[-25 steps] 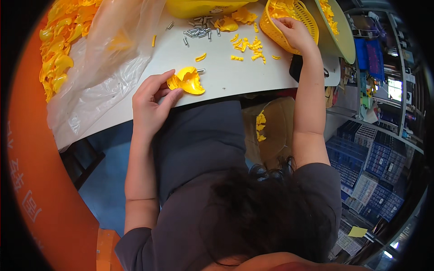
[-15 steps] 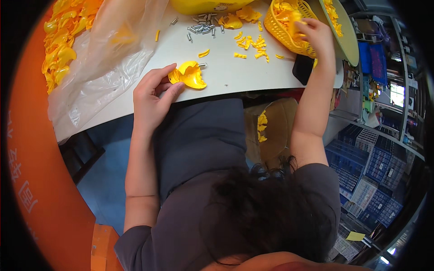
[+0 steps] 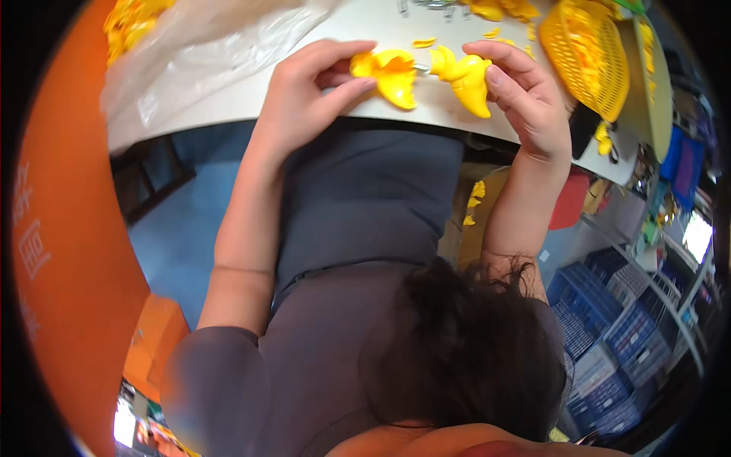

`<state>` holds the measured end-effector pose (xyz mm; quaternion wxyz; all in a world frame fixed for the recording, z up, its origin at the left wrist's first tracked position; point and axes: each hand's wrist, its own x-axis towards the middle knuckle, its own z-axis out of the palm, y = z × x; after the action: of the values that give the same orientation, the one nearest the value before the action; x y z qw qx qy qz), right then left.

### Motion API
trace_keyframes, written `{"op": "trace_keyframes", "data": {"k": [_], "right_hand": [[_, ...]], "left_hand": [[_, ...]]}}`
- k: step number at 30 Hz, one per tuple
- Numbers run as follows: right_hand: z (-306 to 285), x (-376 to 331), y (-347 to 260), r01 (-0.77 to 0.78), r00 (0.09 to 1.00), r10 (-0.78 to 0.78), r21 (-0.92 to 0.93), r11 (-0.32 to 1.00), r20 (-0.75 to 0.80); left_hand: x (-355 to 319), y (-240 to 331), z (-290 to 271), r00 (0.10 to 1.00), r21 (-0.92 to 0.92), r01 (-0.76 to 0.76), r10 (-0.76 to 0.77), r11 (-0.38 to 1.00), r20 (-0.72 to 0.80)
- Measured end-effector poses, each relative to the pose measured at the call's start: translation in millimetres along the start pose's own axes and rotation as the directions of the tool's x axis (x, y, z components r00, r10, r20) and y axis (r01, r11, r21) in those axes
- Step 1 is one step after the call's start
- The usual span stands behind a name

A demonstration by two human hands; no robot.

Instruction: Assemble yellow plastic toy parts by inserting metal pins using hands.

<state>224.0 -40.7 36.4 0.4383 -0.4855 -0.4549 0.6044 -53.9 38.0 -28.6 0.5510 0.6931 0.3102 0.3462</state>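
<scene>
White tabletop [image 3: 365, 23] curves across the top of the view, and just over its front edge are two shiny yellow pieces: a hollow, jagged-edged shell [image 3: 396, 85] and a curved, tapering part [image 3: 470, 80]. Between them shows a short metal cylinder [image 3: 421, 68]; blur makes it hard to say whether it touches the curved part. The left hand [image 3: 308, 87] pinches the shell's left end between thumb and index finger, wrist angled inward. The right hand [image 3: 537, 99] grips the curved part between thumb and fingertips, its palm facing left, forearm rising steeply from below. Bare table lies beyond the pieces, up to a few small yellow scraps [image 3: 424, 43]. A see-through bag [image 3: 190, 68] spreads on the left; a yellow basket [image 3: 609, 91] (tilted in this bent view) bounds the right.
</scene>
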Motion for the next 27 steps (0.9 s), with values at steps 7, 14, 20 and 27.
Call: {"op": "trace_keyframes", "data": {"k": [7,14,20,27], "right_hand": [[26.6,-0.5,25.1,-0.098,0.983,0.064,-0.197,0.975,-0.173],[58.0,-7.7,29.9,-0.073,0.907,-0.301,-0.813,0.577,-0.295],[60.5,-10.2,38.8,-0.103,0.893,-0.401,-0.96,0.26,-0.204],[64.6,-2.7,23.8,-0.209,0.888,-0.283,-0.867,0.453,-0.362]], "left_hand": [[-8.3,-4.4,1.0,0.956,-0.165,-0.003,-0.045,0.986,-0.29],[1.4,-4.2,5.1,0.955,-0.387,-0.275,0.202,0.88,-0.219],[-1.5,-14.3,2.0,0.983,0.045,0.023,-0.014,0.999,-0.185],[-8.2,-5.1,-3.3,0.986,0.005,-0.039,0.039,0.999,-0.163]]}}
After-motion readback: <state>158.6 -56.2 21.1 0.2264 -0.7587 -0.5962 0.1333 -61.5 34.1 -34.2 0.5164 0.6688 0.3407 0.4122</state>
